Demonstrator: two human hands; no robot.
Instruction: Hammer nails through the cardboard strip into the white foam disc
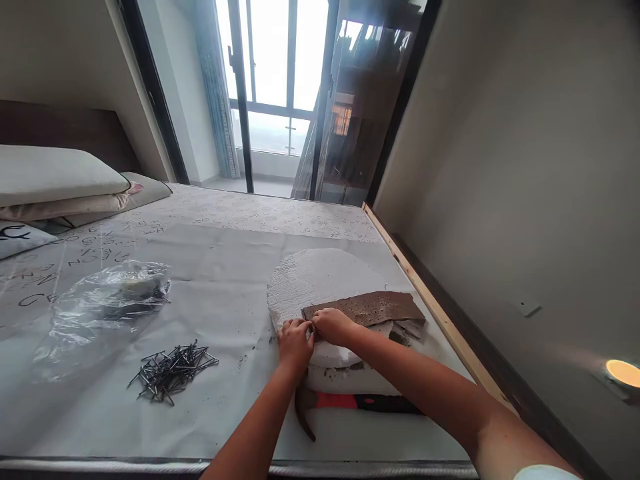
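A rough brown board (383, 307) with small holes lies across a round white foam slab (320, 270). My left hand (296, 341) has its fingers curled at the board's left end. Right beside it, my right hand (334, 325) is closed over the same end, its knuckles up. The fingers of both hands meet there and hide what lies between them. Below the slab rests a claw hammer (337, 400) with a red and black handle, partly behind my right forearm. Dark crumbs are scattered about the slab's near edge.
A heap of nails (174, 373) lies to the left on a white sheet (220, 280) over the bed. Behind it is a clear plastic bag (113, 307) with dark contents. Pillows (60, 177) are at far left. A wooden rail (425, 283) runs along the right wall.
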